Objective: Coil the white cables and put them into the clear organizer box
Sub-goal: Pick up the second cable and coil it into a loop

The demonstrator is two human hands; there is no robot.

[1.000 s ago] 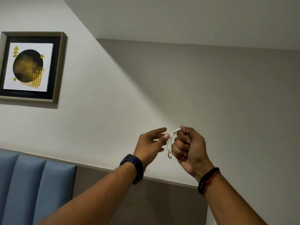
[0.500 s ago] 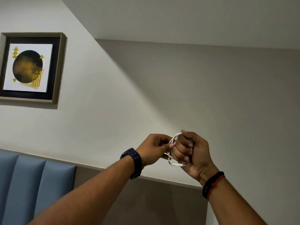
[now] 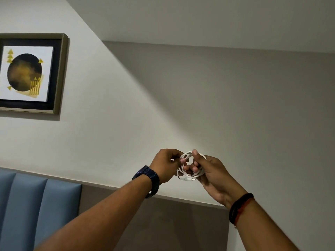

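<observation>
A white cable [image 3: 186,155] is wound into a small coil held up in the air in front of the wall. My right hand [image 3: 212,172] holds the coil with its fingers curled through the loops. My left hand [image 3: 165,164] pinches the left side of the coil with thumb and fingertips. A white plug end [image 3: 187,179] sticks out under the coil. The clear organizer box is not in view.
A framed picture [image 3: 30,73] hangs on the wall at the upper left. A blue padded panel [image 3: 36,211] fills the lower left, with a grey ledge [image 3: 181,198] running along the wall behind my arms.
My left hand went from open beside the coil to pinching it. My right hand turned, so the coil shows more between the two hands.
</observation>
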